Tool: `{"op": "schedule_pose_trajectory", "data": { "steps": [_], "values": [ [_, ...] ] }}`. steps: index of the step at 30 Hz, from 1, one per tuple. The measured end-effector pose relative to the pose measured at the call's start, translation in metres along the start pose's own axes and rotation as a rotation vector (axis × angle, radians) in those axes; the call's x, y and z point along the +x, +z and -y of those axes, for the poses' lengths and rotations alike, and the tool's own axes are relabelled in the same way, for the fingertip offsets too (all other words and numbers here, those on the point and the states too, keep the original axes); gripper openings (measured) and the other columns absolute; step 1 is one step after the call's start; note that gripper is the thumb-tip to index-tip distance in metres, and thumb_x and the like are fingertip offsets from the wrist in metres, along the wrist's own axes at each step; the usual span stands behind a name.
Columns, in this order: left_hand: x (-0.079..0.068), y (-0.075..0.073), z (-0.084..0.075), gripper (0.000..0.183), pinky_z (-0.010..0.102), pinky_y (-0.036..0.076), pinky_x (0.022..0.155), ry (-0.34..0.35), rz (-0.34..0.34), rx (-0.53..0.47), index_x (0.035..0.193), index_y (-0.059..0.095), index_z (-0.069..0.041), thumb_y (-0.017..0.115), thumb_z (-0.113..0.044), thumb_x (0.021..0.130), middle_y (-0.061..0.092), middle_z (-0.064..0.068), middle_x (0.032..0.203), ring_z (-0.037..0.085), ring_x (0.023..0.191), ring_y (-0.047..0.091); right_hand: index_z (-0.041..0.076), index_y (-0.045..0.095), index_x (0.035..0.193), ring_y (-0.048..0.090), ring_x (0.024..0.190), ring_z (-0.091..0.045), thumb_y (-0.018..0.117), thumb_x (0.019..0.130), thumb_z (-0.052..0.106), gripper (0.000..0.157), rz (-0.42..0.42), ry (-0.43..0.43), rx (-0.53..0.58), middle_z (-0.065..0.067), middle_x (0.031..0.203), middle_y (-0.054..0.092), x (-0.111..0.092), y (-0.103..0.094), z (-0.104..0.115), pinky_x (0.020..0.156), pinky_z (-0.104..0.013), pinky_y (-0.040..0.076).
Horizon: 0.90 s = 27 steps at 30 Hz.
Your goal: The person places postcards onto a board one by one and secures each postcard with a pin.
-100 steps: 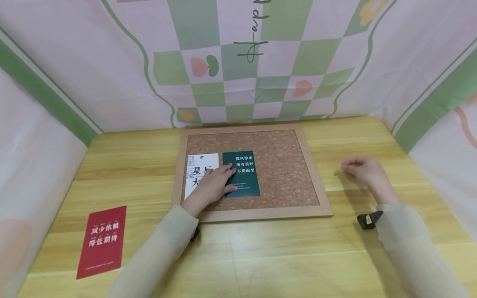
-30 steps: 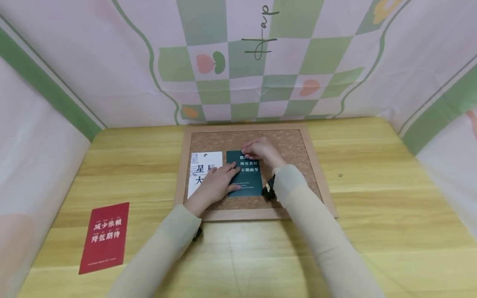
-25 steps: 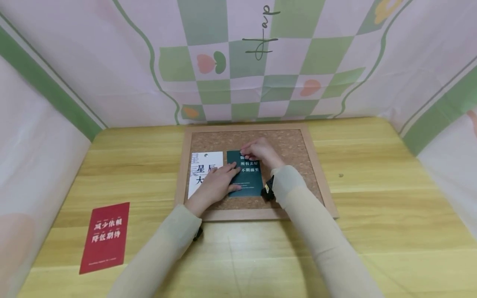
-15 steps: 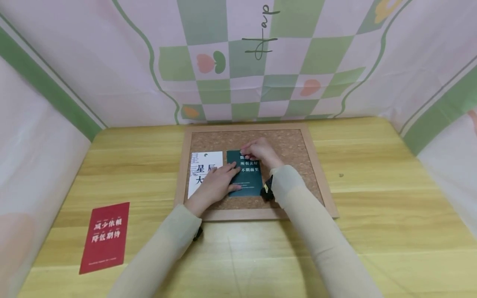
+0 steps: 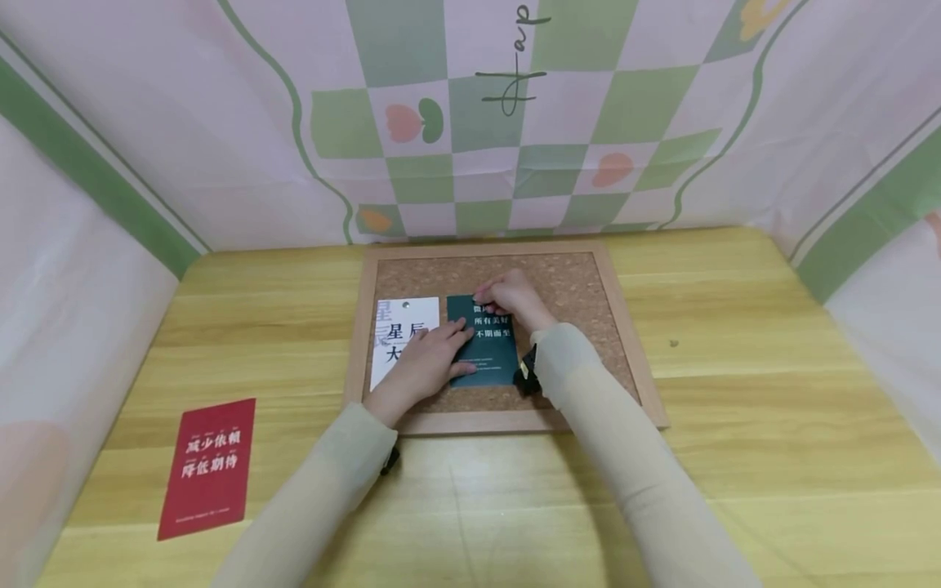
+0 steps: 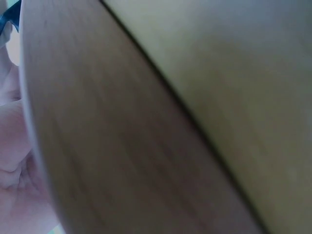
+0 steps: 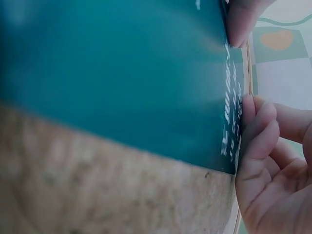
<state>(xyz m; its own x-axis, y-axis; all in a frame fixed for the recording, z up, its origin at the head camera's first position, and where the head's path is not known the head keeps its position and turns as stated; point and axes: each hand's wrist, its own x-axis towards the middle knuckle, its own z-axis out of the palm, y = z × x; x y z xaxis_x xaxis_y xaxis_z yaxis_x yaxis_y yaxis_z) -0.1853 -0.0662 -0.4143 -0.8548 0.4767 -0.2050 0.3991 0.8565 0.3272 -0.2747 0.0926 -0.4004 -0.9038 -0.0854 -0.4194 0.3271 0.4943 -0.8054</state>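
Observation:
A dark green card [image 5: 485, 359] with white writing lies on the framed cork board [image 5: 566, 392]. My left hand [image 5: 422, 363] rests with its fingers spread, pressing the green card's left side and covering part of the white card [image 5: 400, 318] beside it. A small silver thumbtack [image 5: 406, 305] sits at the white card's top. At the green card's top edge, my right hand [image 5: 515, 296] pinches a small thumbtack, mostly hidden by the fingertips. In the right wrist view, the curled fingers are right at the card's end. The left wrist view shows mostly the board's wooden frame [image 6: 107, 126].
A red card [image 5: 206, 469] with white writing lies on the wooden table [image 5: 441, 506] at the left. Right of the board is a tiny metal piece [image 5: 673, 344]. A patterned cloth [image 5: 485, 171] hangs behind and at both sides of the table.
My right hand has come from the table on the right to the green card's top edge and stays there over the last second. The left hand keeps its place.

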Motion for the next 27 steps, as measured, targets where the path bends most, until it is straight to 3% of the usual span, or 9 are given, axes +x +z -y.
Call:
{"op": "schedule_pose_trajectory", "data": {
  "steps": [6, 14, 21, 27],
  "values": [
    [0.0002, -0.0006, 0.0004, 0.063, 0.054, 0.028, 0.115, 0.002, -0.004, -0.003, 0.146, 0.040, -0.012, 0.052, -0.045, 0.094, 0.031, 0.008, 0.156, 0.025, 0.145, 0.030, -0.002, 0.069, 0.111, 0.052, 0.058, -0.005, 0.059, 0.091, 0.009, 0.024, -0.007, -0.009, -0.005, -0.002, 0.084, 0.064, -0.0010, -0.0022, 0.0001, 0.056, -0.016, 0.045],
    [-0.0006, -0.0016, 0.0000, 0.063, 0.054, 0.029, 0.114, 0.007, -0.013, -0.001, 0.145, 0.041, -0.011, 0.053, -0.045, 0.094, 0.032, 0.009, 0.156, 0.026, 0.145, 0.030, 0.000, 0.069, 0.112, 0.052, 0.059, -0.005, 0.059, 0.093, 0.011, 0.024, 0.005, -0.004, -0.007, 0.001, 0.079, 0.061, -0.0006, -0.0031, 0.0004, 0.056, -0.016, 0.044],
    [-0.0001, -0.0002, 0.0003, 0.063, 0.054, 0.028, 0.114, 0.000, -0.005, 0.008, 0.146, 0.040, -0.011, 0.052, -0.045, 0.094, 0.032, 0.009, 0.156, 0.026, 0.145, 0.030, -0.001, 0.070, 0.110, 0.053, 0.064, -0.006, 0.058, 0.093, 0.010, 0.023, -0.004, -0.003, -0.027, -0.008, 0.096, 0.066, 0.0025, -0.0013, -0.0009, 0.061, -0.016, 0.046],
    [-0.0002, 0.0014, 0.0001, 0.062, 0.054, 0.029, 0.114, 0.005, -0.006, 0.017, 0.146, 0.040, -0.012, 0.051, -0.046, 0.094, 0.032, 0.009, 0.156, 0.026, 0.145, 0.031, -0.001, 0.072, 0.102, 0.055, 0.064, -0.009, 0.059, 0.092, 0.009, 0.019, 0.005, -0.015, 0.000, -0.010, 0.095, 0.070, 0.0076, -0.0020, -0.0056, 0.063, -0.019, 0.049]
  ]
}}
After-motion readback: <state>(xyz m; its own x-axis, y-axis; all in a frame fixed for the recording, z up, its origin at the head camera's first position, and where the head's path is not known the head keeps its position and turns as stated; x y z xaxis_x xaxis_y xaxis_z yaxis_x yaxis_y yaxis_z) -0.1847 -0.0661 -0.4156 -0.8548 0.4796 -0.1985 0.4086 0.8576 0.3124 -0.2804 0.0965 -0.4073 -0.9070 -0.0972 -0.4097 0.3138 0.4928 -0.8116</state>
